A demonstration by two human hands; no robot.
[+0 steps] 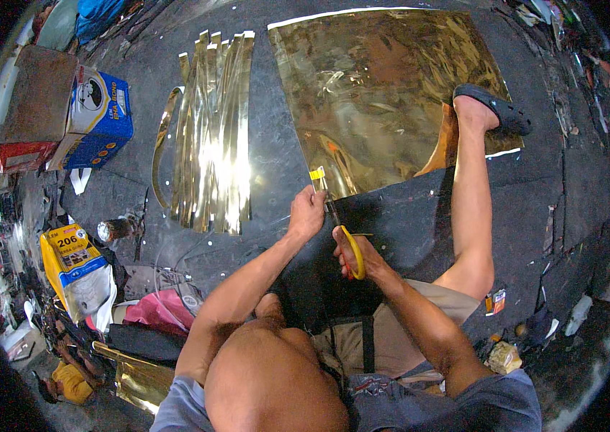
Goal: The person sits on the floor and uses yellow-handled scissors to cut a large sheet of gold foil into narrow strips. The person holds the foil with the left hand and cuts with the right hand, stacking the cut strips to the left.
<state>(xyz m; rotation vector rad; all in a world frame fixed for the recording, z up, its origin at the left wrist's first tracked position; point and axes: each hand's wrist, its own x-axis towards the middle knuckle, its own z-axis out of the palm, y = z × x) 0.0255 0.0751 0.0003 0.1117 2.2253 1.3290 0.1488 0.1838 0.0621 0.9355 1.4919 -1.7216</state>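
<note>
A large glossy gold sheet (384, 79) with white edges lies flat ahead of me. At its near left corner, my left hand (308, 214) is closed on the edge of the sheet, close to a small yellow piece (317, 174). My right hand (360, 255) grips a pair of scissors (355, 252) by their yellow handles. The scissor blades point up to that same corner, beside my left fingers; how far they are apart is hard to see. Left of the sheet lie several long gold strips (211, 137), side by side, with one curled strip (166, 144) at their left.
A dark clog (492, 108) on a foot presses the sheet's right side. To the left stand a blue and white carton (100, 119), a yellow pack (71, 252) and a jar-like container (119, 229). Another person (72, 381) in yellow is at lower left, near a gold roll (136, 381).
</note>
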